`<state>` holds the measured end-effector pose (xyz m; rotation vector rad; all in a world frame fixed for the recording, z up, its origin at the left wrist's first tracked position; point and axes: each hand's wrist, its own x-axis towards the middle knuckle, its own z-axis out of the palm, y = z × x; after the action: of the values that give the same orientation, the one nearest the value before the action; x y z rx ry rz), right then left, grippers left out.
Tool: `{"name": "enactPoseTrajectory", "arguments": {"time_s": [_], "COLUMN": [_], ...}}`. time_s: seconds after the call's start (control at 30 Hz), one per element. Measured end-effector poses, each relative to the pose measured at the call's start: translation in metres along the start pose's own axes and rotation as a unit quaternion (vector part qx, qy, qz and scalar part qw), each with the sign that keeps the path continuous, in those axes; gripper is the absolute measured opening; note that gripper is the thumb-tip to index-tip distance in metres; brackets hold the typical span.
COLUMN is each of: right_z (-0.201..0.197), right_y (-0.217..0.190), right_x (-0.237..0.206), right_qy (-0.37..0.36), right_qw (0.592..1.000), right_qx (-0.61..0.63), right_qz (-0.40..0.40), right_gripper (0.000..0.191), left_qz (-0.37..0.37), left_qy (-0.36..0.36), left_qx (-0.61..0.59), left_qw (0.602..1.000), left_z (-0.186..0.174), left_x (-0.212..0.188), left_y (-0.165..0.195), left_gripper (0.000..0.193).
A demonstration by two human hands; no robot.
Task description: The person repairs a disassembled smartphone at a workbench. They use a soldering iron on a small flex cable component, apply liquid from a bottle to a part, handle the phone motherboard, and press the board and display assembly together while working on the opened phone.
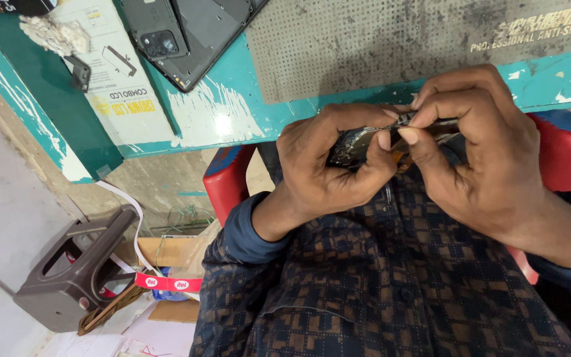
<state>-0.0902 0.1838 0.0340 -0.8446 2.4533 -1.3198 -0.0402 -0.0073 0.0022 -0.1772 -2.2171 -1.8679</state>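
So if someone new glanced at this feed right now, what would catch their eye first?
First the two hands, left hand and right hand, pinched together mid-frame around a small phone part, just below the teal table edge. Next, the dark phone back cover lying on the table at top left. Then the brown stool at lower left.

The person wears a dark navy shirt (pixel 378 297) patterned with brown squares, buttoned, with plain blue cuffs (pixel 239 231).
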Motion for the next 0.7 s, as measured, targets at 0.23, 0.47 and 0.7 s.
{"name": "enactPoseTrajectory", "arguments": {"time_s": [0.23,0.47,0.7], "right_z": [-0.0031,-0.0031,-0.004], "right_y": [-0.0021,-0.003,-0.004], "right_x": [0.0039,0.0061,0.0059], "right_qy": [-0.012,-0.014,-0.016], "right_qw": [1.0,0.999,1.0], "right_qx": [-0.017,-0.032,-0.016], "right_qz": [-0.008,-0.017,0.0], "right_gripper": [0.022,0.023,0.022], "left_qz": [0.002,-0.001,0.003], "left_qy": [0.007,0.006,0.003], "left_qx": [-0.003,-0.011,0.01], "left_qw": [1.0,1.0,1.0], "left_z": [0.0004,0.0001,-0.0006], "left_x": [0.0009,0.0017,0.0047], "left_y": [0.0003,0.0002,0.0019], "left_gripper": [0.015,0.017,0.02]}}
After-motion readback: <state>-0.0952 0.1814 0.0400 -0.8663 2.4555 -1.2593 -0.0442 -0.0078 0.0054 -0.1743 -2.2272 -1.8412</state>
